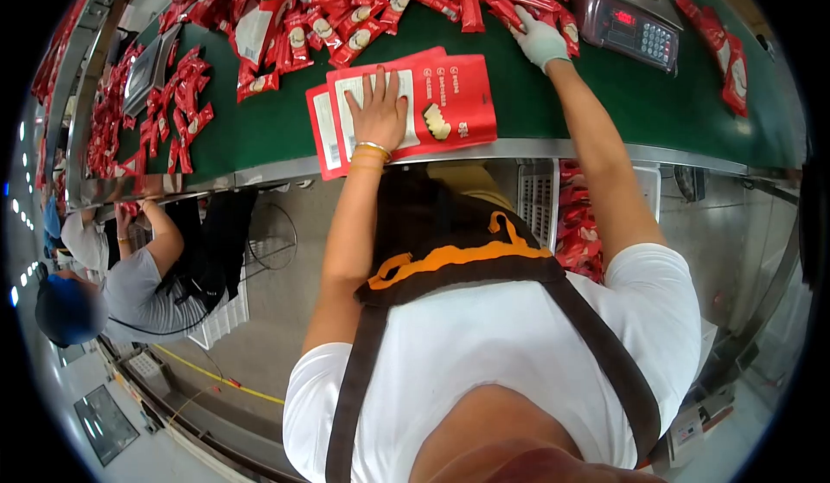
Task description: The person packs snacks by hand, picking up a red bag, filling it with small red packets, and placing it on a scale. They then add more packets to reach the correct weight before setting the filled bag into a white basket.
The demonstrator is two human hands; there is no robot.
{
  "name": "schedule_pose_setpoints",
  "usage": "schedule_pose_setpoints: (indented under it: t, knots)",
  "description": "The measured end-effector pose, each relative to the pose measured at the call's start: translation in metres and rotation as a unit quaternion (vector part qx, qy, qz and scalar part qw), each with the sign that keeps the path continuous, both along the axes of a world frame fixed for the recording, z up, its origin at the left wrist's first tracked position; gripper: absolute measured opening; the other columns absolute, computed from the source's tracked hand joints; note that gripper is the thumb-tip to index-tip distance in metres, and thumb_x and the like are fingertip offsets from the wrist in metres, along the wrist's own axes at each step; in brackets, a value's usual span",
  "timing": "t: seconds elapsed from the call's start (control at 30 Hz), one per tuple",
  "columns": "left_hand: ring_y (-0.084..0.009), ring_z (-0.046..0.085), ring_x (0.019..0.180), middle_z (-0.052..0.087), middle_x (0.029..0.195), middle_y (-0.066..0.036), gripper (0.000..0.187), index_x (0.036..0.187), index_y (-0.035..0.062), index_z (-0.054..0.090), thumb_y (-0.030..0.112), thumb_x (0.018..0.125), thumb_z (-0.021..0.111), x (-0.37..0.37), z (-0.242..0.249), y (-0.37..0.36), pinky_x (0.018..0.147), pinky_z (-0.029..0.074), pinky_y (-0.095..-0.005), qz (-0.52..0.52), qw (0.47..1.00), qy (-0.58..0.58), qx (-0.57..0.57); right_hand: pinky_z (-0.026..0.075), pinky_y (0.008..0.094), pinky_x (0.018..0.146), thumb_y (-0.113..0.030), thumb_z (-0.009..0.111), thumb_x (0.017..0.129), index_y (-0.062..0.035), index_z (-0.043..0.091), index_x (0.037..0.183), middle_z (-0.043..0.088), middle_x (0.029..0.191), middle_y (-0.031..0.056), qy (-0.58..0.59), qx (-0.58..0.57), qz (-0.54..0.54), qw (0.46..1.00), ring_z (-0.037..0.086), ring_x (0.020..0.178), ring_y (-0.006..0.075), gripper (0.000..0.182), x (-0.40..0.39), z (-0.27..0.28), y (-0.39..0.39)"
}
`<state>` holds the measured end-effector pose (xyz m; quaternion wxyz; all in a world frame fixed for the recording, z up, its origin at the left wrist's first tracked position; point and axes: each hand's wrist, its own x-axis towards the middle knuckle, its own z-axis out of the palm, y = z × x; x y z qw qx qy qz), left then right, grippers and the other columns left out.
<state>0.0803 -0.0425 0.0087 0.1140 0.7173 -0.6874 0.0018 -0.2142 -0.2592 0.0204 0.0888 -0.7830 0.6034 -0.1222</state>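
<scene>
My left hand [378, 118], bare and with a gold bracelet at the wrist, lies flat with fingers spread on a few overlapping flat red pouches [467, 94] at the table's front edge. The pouches bear white panels and printed text. My right hand [543, 44], in a white glove, reaches to the near edge of a pile of small red packets [354, 16]. Its fingers stretch out against the packets beside the scale, and I see none held in them. The fingertips are partly lost among the packets.
A digital scale [627, 33] with a lit red display stands right of the pile. More packets [735, 76] lie at the far right of the green table [692, 128]. Another scale [149, 72] is at left. A co-worker [156, 284] works there. A crate [538, 198] sits below.
</scene>
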Motion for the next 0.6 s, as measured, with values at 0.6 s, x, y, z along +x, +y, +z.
schedule_pose_setpoints:
  t: [0.6]
  knots:
    - [-0.0369,0.018,0.146,0.02,0.159,-0.014,0.059,0.152,0.0134,0.028,0.039,0.099,0.033,-0.001,0.002,0.0,0.114,0.007,-0.0635,0.007,1.0,0.023,0.008,0.049,0.0432,0.086,-0.016,0.065,0.081,-0.0164,0.05,0.135,0.061,0.099,0.0161,-0.083,-0.097,0.354,0.926,0.057,0.099,0.0344,0.056,0.028,0.002,0.121]
